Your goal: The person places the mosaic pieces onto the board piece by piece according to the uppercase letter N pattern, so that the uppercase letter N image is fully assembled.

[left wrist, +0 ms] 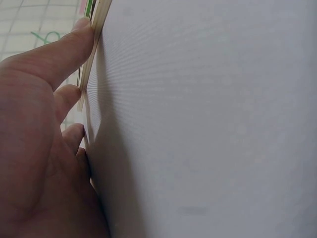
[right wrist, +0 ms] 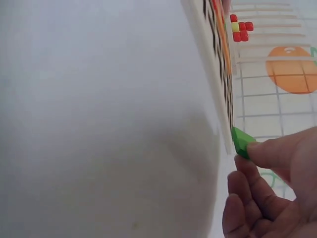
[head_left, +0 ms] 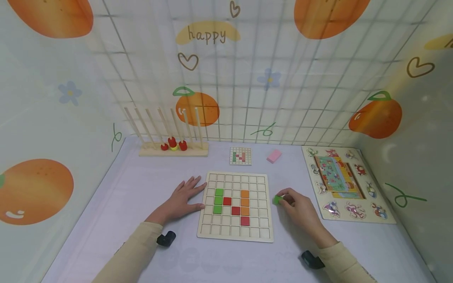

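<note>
A wooden grid board lies flat on the table, with three green tiles in a column, three orange tiles in another, and three red tiles stepping diagonally between them. Just off the board's right edge, my right hand pinches a green tile between thumb and fingertips, its other fingers curled. My left hand lies spread on the left side, thumb and a fingertip touching the board's edge. In the left wrist view, the thumb presses against that wooden edge.
Behind the board lie a small pattern card and a pink block. A wooden peg rack with several red beads and a yellow one stands back left. At right lies an animal puzzle board. Printed curtains surround the table.
</note>
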### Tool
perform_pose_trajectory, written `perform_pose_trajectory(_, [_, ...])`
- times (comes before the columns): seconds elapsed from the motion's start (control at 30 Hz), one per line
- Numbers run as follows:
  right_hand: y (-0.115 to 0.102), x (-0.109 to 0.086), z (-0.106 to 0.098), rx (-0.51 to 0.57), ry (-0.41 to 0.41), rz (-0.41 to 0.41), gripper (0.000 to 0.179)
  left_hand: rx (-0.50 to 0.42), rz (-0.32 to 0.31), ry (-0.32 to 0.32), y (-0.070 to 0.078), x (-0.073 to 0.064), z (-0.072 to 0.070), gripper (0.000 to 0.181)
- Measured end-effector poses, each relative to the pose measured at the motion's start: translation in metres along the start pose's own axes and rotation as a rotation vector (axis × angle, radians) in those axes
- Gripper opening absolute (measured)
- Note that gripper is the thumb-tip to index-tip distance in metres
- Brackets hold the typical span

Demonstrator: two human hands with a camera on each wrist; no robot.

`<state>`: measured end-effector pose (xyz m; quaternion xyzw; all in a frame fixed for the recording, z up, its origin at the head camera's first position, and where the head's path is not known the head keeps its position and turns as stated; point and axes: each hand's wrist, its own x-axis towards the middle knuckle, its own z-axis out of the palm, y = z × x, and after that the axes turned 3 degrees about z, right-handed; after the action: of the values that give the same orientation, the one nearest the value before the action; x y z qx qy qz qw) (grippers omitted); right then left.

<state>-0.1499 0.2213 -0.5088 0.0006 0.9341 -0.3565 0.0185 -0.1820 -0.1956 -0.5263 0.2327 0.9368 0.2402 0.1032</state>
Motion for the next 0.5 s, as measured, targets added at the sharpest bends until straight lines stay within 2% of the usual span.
perform_pose_trajectory(0.27, [-0.013, -0.006, 0.003, 0.038, -0.006, -0.033, 0.014, 0.004, -0.007, -0.004, 0.0, 0.0, 0.0, 0.083])
perform_pose_trajectory(0.5, [-0.026, -0.012, 0.008, 0.054, -0.041, -0.014, 0.015, 0.0, -0.001, 0.001, 0.001, 0.0, -0.001, 0.082])
